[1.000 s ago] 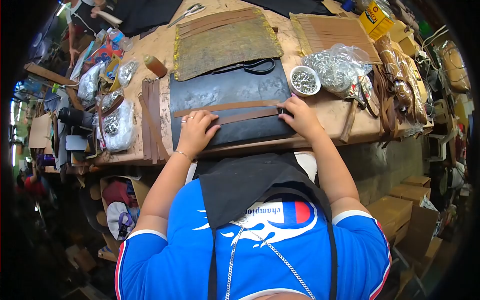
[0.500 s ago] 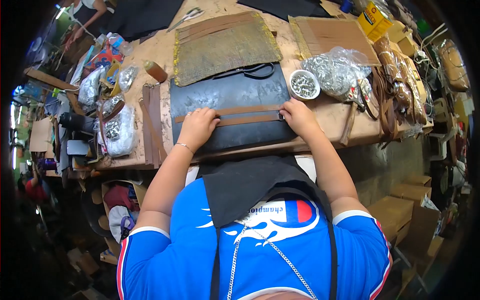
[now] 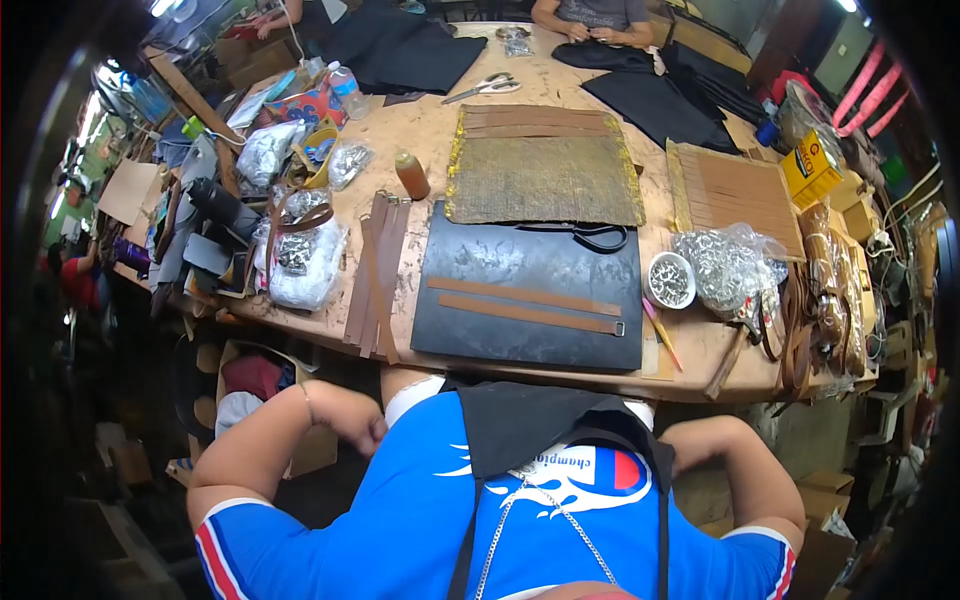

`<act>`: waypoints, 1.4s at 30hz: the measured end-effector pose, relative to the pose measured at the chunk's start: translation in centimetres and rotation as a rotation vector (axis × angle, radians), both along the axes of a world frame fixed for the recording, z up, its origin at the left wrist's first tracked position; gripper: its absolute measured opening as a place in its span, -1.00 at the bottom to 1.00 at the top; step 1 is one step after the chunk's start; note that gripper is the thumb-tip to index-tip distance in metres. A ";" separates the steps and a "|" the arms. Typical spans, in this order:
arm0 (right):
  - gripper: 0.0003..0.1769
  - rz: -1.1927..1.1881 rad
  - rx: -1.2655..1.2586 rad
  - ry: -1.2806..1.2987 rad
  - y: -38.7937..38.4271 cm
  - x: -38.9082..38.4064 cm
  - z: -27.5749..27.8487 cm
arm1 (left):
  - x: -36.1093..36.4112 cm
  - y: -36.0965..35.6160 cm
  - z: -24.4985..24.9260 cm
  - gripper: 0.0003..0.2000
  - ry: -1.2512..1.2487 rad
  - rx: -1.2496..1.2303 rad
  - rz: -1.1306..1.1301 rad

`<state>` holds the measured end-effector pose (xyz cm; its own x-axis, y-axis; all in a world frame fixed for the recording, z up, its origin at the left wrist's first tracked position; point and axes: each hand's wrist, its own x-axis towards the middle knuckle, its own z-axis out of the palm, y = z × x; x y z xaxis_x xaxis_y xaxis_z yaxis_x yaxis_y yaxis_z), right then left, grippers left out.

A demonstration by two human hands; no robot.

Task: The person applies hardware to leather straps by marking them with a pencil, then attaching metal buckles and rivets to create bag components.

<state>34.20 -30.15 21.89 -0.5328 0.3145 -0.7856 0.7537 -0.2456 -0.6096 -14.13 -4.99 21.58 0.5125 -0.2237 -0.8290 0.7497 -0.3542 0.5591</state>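
Both my hands are drawn back off the table, down against my body. My left hand (image 3: 360, 426) curls in at my waist beside the blue shirt, its fingers hidden. My right hand is out of sight behind the black apron; only the forearm (image 3: 735, 455) shows. On the black mat (image 3: 520, 255) lie two brown leather straps (image 3: 523, 296) side by side, untouched. The nearer strap ends in a small metal buckle (image 3: 618, 328) at the right.
Black scissors (image 3: 592, 236) lie at the mat's far edge by a gold woven sheet (image 3: 545, 178). Right of the mat are a white bowl of rivets (image 3: 671, 280), a bag of metal fittings (image 3: 728, 265), a pencil (image 3: 660, 338) and a hammer (image 3: 733, 355). Loose brown straps (image 3: 375, 275) lie at left. Another person (image 3: 590, 14) works across the table.
Both hands have left the straps and pulled back below the table edge to my body. My head has lifted, so more of the far table shows.
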 end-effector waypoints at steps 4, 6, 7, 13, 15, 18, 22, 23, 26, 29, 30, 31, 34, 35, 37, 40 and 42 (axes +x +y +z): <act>-0.43 -0.123 -0.101 0.268 -2.8 -0.1 -2.3 | -0.6 -1.7 -0.7 -0.70 -0.083 -0.043 0.083; -0.39 -0.162 -0.083 0.441 -2.9 -0.4 -2.9 | -0.7 -2.0 -1.2 -0.69 -0.146 0.013 0.105; -0.39 -0.168 -0.081 0.443 -3.0 -0.5 -2.7 | -0.8 -2.0 -1.5 -0.68 -0.230 -0.011 0.152; -0.50 -0.210 -0.106 0.300 -3.0 -0.8 -2.0 | 0.2 -2.5 -2.4 -0.64 -0.407 -0.036 0.263; -0.58 -0.130 -0.161 0.070 -1.1 -2.1 0.5 | 0.9 -2.5 -2.2 -0.63 -0.431 -0.063 0.288; -0.62 0.109 -0.415 -0.174 0.2 -2.1 -0.8 | 1.8 -1.6 -1.4 -0.61 -0.294 0.028 0.110; -0.63 -0.035 -0.346 -0.297 3.2 -1.7 1.0 | 1.4 -1.9 -2.4 -0.61 -0.408 0.021 0.135; -0.61 0.182 -0.068 -0.303 4.1 -0.1 -0.6 | 1.4 -1.8 -2.6 -0.61 -0.439 0.028 0.106; -0.66 -0.191 0.380 -0.468 7.1 -0.6 0.5 | 2.9 -1.0 0.8 -0.62 -0.276 0.129 -0.055; -0.67 -0.226 0.856 -0.432 9.3 0.2 -5.4 | 3.6 0.9 2.5 -0.64 0.016 0.212 -0.203; -0.68 -0.284 0.945 -0.535 10.0 -0.9 -6.1 | 3.6 1.3 2.3 -0.65 0.035 0.162 -0.223; -0.68 -0.341 1.036 -0.638 10.7 -1.7 -6.8 | 3.5 2.1 2.0 -0.66 0.056 0.112 -0.240; -0.68 -0.537 1.091 -0.559 11.7 -2.8 -8.6 | 2.9 6.0 -0.6 -0.71 -0.213 0.584 -0.096; -0.68 -0.536 1.092 -0.559 11.7 -2.7 -9.0 | 3.7 6.8 -1.1 -0.72 -0.278 0.766 0.013; -0.74 -0.673 1.122 -0.426 11.7 -2.6 -9.7 | 6.5 6.6 -1.7 -0.76 -0.367 0.862 0.204; -0.77 -0.693 1.240 -0.384 11.5 -2.3 -11.2 | 10.8 5.7 -6.4 -0.80 -0.743 1.196 0.650; -0.79 -0.715 1.341 -0.349 11.5 -2.4 -12.5 | 13.0 4.7 -11.8 -0.75 -0.971 1.358 0.712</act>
